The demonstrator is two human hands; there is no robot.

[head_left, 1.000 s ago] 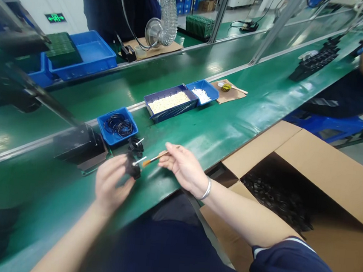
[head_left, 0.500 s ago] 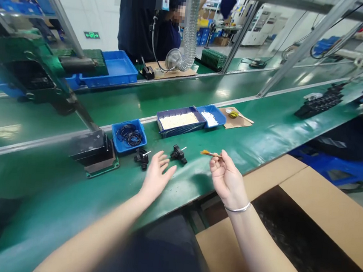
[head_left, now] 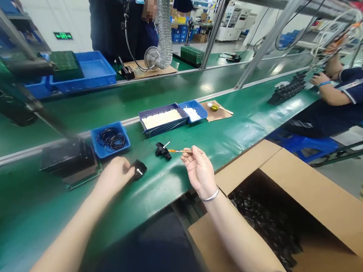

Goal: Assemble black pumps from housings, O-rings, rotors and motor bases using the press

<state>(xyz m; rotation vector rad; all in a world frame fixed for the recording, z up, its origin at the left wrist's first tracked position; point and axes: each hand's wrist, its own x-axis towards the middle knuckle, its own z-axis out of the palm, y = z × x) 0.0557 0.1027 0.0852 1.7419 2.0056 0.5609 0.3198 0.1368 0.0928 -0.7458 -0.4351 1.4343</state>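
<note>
My left hand (head_left: pixel 117 173) is closed on a black plastic part (head_left: pixel 139 169) with a thin white pin, over the green bench (head_left: pixel 143 200). Its fingertips are partly hidden. In my right hand (head_left: pixel 199 167) a small brush (head_left: pixel 180 151) is pinched, its orange-brown tip pointing left. That tip is close beside a second black plastic part (head_left: pixel 162 150), which also has a white pin and lies on the bench; whether they touch I cannot tell. Behind my left hand stands a blue bin (head_left: pixel 125 147) of black rings (head_left: pixel 112 138).
A dark tray (head_left: pixel 166 128) of cream pieces adjoins a blue tray (head_left: pixel 200 117) of white pins. Beyond lies cardboard (head_left: pixel 218 115) with a small yellow pot (head_left: pixel 214 108). An open carton (head_left: pixel 317 192) of black parts stands right. A co-worker (head_left: pixel 349 88) sits farther along.
My left hand has gone from open to closed on the left black part, turning it. My right hand has brought the brush close to the other part. The view has swung right.
</note>
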